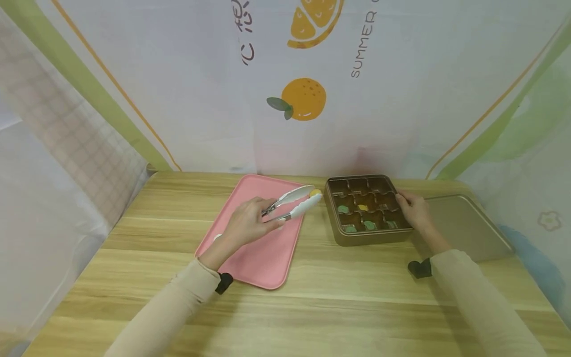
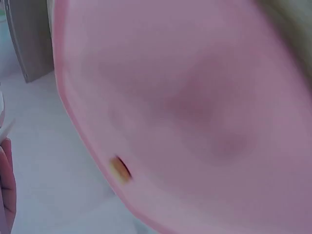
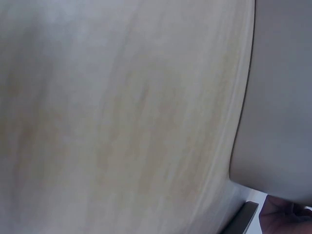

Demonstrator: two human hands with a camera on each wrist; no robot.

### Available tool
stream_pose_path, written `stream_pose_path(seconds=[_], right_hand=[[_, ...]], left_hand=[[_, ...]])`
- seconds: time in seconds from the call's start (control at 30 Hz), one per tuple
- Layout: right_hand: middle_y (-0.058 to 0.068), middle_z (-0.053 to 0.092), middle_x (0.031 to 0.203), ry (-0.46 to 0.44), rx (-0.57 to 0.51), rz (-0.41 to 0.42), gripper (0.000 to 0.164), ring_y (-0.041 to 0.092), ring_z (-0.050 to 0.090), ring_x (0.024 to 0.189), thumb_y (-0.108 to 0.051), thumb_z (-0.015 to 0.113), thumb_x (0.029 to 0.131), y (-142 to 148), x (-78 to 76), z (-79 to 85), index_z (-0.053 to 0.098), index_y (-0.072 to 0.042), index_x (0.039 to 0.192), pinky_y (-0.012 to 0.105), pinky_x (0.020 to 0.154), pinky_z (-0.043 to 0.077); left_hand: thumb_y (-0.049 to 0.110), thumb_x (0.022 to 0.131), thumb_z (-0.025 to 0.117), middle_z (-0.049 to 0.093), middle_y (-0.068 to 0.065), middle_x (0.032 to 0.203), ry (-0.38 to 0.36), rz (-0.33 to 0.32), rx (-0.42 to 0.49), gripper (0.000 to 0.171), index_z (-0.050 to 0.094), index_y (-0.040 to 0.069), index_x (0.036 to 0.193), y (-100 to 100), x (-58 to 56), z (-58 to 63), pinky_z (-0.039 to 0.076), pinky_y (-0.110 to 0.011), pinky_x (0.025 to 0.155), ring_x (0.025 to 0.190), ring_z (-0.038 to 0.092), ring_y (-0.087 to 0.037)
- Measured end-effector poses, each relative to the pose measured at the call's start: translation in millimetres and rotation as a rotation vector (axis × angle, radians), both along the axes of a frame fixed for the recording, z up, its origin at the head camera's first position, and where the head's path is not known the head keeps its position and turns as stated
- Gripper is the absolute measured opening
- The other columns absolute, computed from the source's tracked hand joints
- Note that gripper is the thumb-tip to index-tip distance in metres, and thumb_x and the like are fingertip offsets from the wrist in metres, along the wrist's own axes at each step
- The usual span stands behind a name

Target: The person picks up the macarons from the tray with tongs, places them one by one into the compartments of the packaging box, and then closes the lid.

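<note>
White tongs in left hand, has yellow piece at tips, holds box with right hand, seemingly for steadiness.

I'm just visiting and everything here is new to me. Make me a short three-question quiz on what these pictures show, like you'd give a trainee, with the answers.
1. Multiple choice: which hand holds the tongs?
a) right
b) left
c) both

2. True or false: seen from the head camera, the pink tray lies to the left of the brown box.

3. Fill in the blank: the inside of the box is divided into ___ compartments.

Key:
1. b: the left hand grips them.
2. True.
3. Nine, in three rows of three.
</note>
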State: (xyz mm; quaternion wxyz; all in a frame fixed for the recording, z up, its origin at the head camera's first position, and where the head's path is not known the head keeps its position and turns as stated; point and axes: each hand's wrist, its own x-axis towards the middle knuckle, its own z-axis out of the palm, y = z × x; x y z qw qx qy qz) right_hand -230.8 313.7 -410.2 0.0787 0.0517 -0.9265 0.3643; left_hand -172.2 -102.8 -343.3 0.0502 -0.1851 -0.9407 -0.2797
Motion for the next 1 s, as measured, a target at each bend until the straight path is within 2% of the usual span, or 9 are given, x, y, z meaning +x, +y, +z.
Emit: stream_pose_path(seconds=[0.3,0.57,0.77,0.9,1.0], right_hand=[[0.035,0.044,0.130,0.012,-0.017,-0.006,0.047,0.054,0.045,0.116,-0.024,0.035,0.103,-0.4,-0.4,-1.3,0.044,0.013,0.131,0.060,0.093,0.039],[0.034,0.046,0.129,0.014,-0.036,-0.011,0.045,0.052,0.046,0.116,-0.022,0.037,0.102,-0.9,-0.4,-1.0,0.046,0.012,0.130,0.059,0.093,0.040],[0.034,0.047,0.129,0.013,-0.036,-0.011,0.044,0.052,0.046,0.116,-0.021,0.038,0.102,-0.9,-1.8,-1.3,0.046,0.013,0.129,0.058,0.094,0.040],[0.034,0.048,0.128,0.019,-0.027,-0.024,0.043,0.052,0.047,0.116,-0.020,0.039,0.102,-0.8,-2.8,-1.6,0.047,0.012,0.128,0.058,0.094,0.040],[0.033,0.049,0.127,0.019,-0.020,-0.032,0.043,0.051,0.047,0.115,-0.021,0.039,0.102,-1.0,-3.1,-2.0,0.048,0.011,0.129,0.059,0.093,0.040]], left_hand=[[0.033,0.079,0.074,0.055,0.000,0.073,0.037,-0.095,-0.012,0.042,0.067,0.012,0.115,54.3,-23.0,-5.5,0.033,-0.023,0.054,0.063,0.044,-0.013],[0.039,0.082,0.070,0.037,0.005,0.058,-0.028,-0.122,-0.036,0.055,0.059,0.010,0.127,93.3,-39.7,-7.7,0.027,-0.022,0.047,0.056,0.034,-0.009],[0.042,0.083,0.068,0.028,0.008,0.050,-0.016,-0.153,-0.085,0.059,0.057,0.008,0.129,118.1,-47.9,-7.3,0.024,-0.020,0.045,0.051,0.027,-0.006],[0.044,0.082,0.068,0.029,0.008,0.052,-0.014,-0.159,-0.124,0.060,0.057,0.008,0.130,133.2,-50.7,-5.2,0.023,-0.019,0.043,0.051,0.027,-0.006],[0.046,0.082,0.068,0.036,0.007,0.057,-0.020,-0.160,-0.161,0.060,0.058,0.010,0.130,142.7,-51.9,-4.4,0.026,-0.019,0.043,0.053,0.032,-0.006]])
